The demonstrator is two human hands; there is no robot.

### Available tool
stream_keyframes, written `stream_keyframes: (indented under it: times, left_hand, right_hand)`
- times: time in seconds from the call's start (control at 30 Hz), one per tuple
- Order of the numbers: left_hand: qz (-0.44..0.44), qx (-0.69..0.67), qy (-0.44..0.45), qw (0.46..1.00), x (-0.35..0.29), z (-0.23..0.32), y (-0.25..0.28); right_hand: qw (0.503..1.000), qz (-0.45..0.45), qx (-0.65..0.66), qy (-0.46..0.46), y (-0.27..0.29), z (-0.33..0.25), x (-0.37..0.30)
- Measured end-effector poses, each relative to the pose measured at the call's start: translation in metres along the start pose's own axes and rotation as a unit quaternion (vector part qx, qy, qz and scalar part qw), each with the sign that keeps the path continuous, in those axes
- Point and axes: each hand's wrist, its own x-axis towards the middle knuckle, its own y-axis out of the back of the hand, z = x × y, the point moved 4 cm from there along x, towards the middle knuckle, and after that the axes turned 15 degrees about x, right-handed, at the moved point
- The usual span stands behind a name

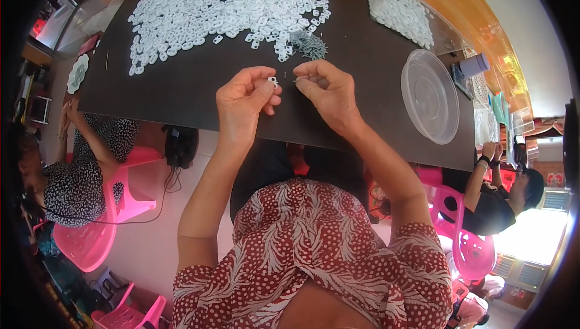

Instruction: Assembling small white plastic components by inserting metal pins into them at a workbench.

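My left hand (249, 92) pinches a small white plastic piece (273, 81) with an opening in it, between thumb and fingers. Just to the right, my right hand (327, 90) is closed in a pinch on a tiny thin grey pin (295, 80) that points toward the white piece. The two hands hover a short way apart over the dark table (181, 96). Beyond them lies a small heap of grey pins (310, 46). A wide spread of white oval plastic pieces (226, 12) covers the table's far side.
A clear tray with more white pieces (400, 16) stands at the far right. Nearer is a round clear plastic lid (430, 96), with a purple cup (474, 64) beyond it. People sit at left and right, by pink chairs (99, 232).
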Motion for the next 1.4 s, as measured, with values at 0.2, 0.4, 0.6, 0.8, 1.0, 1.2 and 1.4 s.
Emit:
stream_keyframes:
  times: [0.2,0.4,0.6,0.8,1.0,1.2,1.4]
  left_hand:
    - [-0.011,-0.084,0.045,0.995,-0.014,0.002,-0.003]
    - [-0.009,-0.086,0.039,0.996,-0.024,0.006,-0.006]
    - [-0.014,-0.060,0.014,0.998,-0.029,0.006,-0.006]
    - [-0.006,-0.044,-0.001,0.999,-0.031,0.004,-0.004]
    - [0.005,-0.015,-0.006,1.000,-0.035,0.005,-0.003]
    - [0.068,0.074,-0.051,0.994,-0.041,0.000,-0.008]
    - [0.089,0.081,-0.053,0.991,-0.044,-0.002,-0.006]
  right_hand:
    - [0.996,0.017,0.079,-0.022,-0.012,-0.023,-0.013]
    - [0.994,-0.002,0.112,-0.013,-0.020,-0.025,-0.018]
    - [0.993,-0.013,0.119,-0.021,-0.023,-0.022,-0.019]
    - [0.993,-0.030,0.107,-0.041,-0.024,-0.023,-0.022]
    - [0.994,-0.014,0.111,-0.022,-0.028,-0.020,-0.023]
    - [0.996,-0.018,0.086,-0.005,-0.031,-0.018,-0.025]
    - [0.995,-0.018,0.092,-0.034,-0.035,-0.017,-0.028]
